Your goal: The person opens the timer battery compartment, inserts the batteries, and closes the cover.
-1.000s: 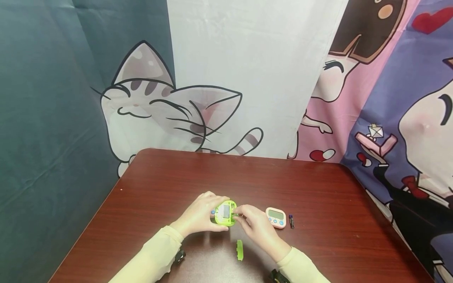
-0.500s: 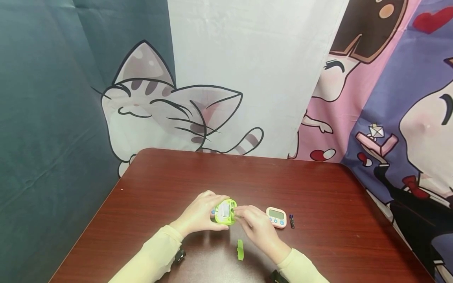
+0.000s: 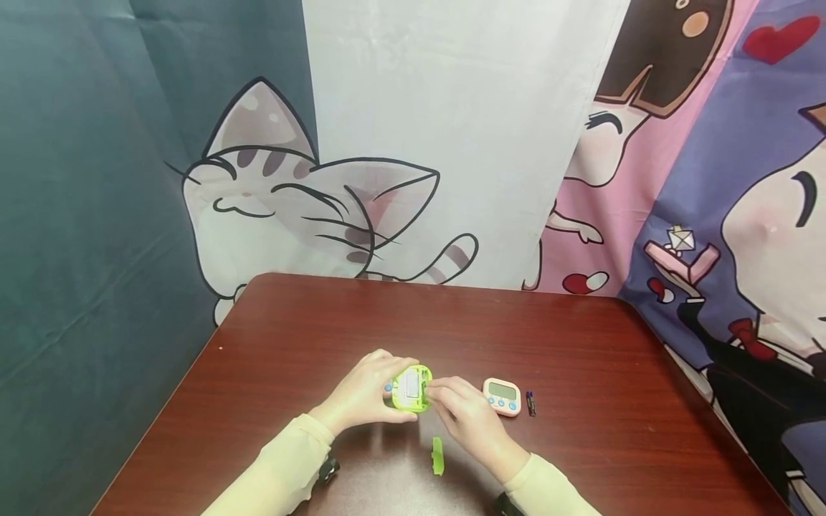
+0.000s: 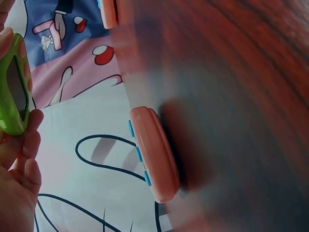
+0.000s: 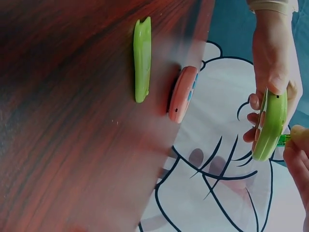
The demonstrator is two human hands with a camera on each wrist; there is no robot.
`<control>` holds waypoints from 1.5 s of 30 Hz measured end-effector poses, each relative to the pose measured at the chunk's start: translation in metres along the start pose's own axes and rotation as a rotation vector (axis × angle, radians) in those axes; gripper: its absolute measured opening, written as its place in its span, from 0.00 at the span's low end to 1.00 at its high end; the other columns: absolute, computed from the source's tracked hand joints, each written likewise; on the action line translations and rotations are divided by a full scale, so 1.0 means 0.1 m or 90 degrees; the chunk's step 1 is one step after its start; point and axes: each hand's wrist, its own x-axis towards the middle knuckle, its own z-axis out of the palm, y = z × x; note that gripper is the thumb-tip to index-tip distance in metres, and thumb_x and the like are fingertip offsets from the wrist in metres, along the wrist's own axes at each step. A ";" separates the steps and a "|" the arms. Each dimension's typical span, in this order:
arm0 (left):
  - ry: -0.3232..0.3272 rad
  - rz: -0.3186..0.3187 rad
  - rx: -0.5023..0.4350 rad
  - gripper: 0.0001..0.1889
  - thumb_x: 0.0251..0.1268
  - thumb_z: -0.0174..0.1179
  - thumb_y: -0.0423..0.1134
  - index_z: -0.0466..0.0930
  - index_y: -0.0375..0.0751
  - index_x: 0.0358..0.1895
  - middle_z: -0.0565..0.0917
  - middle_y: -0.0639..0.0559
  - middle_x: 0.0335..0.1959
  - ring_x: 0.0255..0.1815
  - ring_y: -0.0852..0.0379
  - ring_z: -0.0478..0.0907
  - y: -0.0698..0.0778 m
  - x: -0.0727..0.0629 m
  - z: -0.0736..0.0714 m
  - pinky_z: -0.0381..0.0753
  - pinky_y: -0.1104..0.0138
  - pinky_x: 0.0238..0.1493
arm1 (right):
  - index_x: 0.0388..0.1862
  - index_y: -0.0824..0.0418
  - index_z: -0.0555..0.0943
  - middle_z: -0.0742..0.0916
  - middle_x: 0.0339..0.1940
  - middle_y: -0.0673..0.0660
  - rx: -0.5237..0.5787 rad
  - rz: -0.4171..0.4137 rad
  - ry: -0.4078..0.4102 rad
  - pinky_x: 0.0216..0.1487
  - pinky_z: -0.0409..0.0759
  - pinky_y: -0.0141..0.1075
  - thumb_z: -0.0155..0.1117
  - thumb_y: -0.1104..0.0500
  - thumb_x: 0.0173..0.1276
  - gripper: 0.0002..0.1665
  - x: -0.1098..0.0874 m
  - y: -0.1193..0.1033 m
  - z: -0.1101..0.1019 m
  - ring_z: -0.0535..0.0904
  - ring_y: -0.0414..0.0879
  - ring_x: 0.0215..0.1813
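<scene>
My left hand (image 3: 368,390) grips a green digital timer (image 3: 408,388), raised above the table, with an uncovered slot along its right side. At that slot, my right hand (image 3: 467,416) pinches a small green battery (image 5: 284,140), mostly hidden by the fingertips and the timer. The right wrist view shows the battery end against the timer's edge; how far in it sits, I cannot tell. A loose green battery cover (image 3: 437,456) lies on the table below the hands. Under the left hand is a pink timer with blue buttons (image 4: 154,154), mostly hidden in the head view.
Another pink timer (image 3: 502,397) lies on the dark red table (image 3: 568,337) right of the right hand. Beside it is a small dark battery (image 3: 531,403). A cartoon-printed cloth (image 3: 464,143) hangs behind the table.
The right fingertips have shifted slightly at the green timer's slot, and less of the battery shows in the head view. The left hand holds the timer nearly still.
</scene>
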 end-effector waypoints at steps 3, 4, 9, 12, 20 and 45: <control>-0.001 -0.003 -0.003 0.41 0.37 0.71 0.64 0.75 0.52 0.60 0.81 0.67 0.47 0.44 0.65 0.69 0.01 0.00 0.00 0.70 0.65 0.49 | 0.35 0.63 0.83 0.85 0.37 0.54 -0.013 -0.012 0.006 0.45 0.78 0.29 0.51 0.60 0.74 0.14 0.00 0.00 0.01 0.82 0.44 0.39; -0.002 -0.003 -0.004 0.41 0.37 0.71 0.64 0.75 0.53 0.60 0.81 0.67 0.47 0.45 0.65 0.69 0.01 0.00 0.00 0.70 0.65 0.49 | 0.34 0.63 0.82 0.85 0.37 0.54 -0.019 -0.016 0.007 0.44 0.78 0.29 0.50 0.60 0.74 0.15 0.00 0.00 0.02 0.81 0.44 0.39; -0.011 -0.007 -0.002 0.41 0.37 0.71 0.64 0.74 0.54 0.60 0.80 0.68 0.48 0.45 0.66 0.69 0.03 0.01 0.00 0.70 0.65 0.49 | 0.34 0.63 0.83 0.85 0.37 0.55 -0.051 -0.038 0.001 0.45 0.79 0.29 0.49 0.60 0.75 0.16 0.00 0.02 0.02 0.82 0.44 0.39; -0.010 -0.004 0.000 0.40 0.37 0.71 0.64 0.75 0.54 0.60 0.81 0.67 0.48 0.45 0.66 0.69 0.04 0.02 0.00 0.70 0.65 0.49 | 0.34 0.63 0.83 0.85 0.37 0.54 -0.077 -0.049 -0.011 0.46 0.78 0.28 0.45 0.60 0.76 0.18 0.00 0.01 0.02 0.82 0.43 0.40; 0.001 0.007 -0.012 0.40 0.36 0.72 0.63 0.76 0.52 0.59 0.81 0.67 0.47 0.43 0.65 0.69 0.05 0.02 0.00 0.71 0.66 0.47 | 0.36 0.63 0.83 0.84 0.38 0.54 -0.093 -0.051 -0.019 0.46 0.79 0.29 0.43 0.61 0.76 0.20 -0.01 0.01 0.02 0.81 0.44 0.40; -0.003 -0.001 -0.039 0.39 0.36 0.74 0.59 0.76 0.51 0.58 0.80 0.66 0.43 0.42 0.65 0.67 0.03 0.00 -0.03 0.72 0.68 0.42 | 0.37 0.62 0.85 0.87 0.37 0.53 0.021 0.135 -0.072 0.43 0.79 0.28 0.78 0.61 0.44 0.18 -0.01 0.04 0.03 0.83 0.43 0.40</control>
